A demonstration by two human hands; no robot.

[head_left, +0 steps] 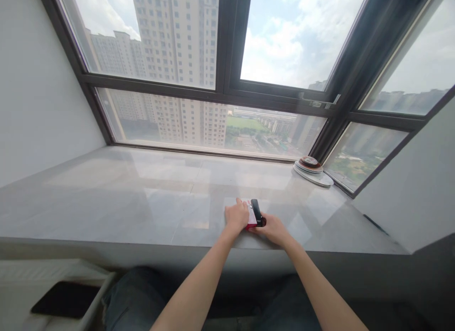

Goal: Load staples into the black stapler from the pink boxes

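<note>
A small black item [256, 211], perhaps a stapler or punch, lies across the right side of a small white and red packet [252, 219] near the front of the marble windowsill [124, 212]. My left hand [237, 214] is on the left part of the packet, its fingers bent over it. From the right, my right hand [272, 227] grips the lower end of the black item, with its fingers partly under the packet. The fingers hide much of both things.
Stacked round plates or lids [322, 179] stand at the sill's back right corner by the window frame [329, 134]. A thin dark stick [376, 224] lies along the right wall. Below left, a dark flat object [66, 298] rests on a white surface.
</note>
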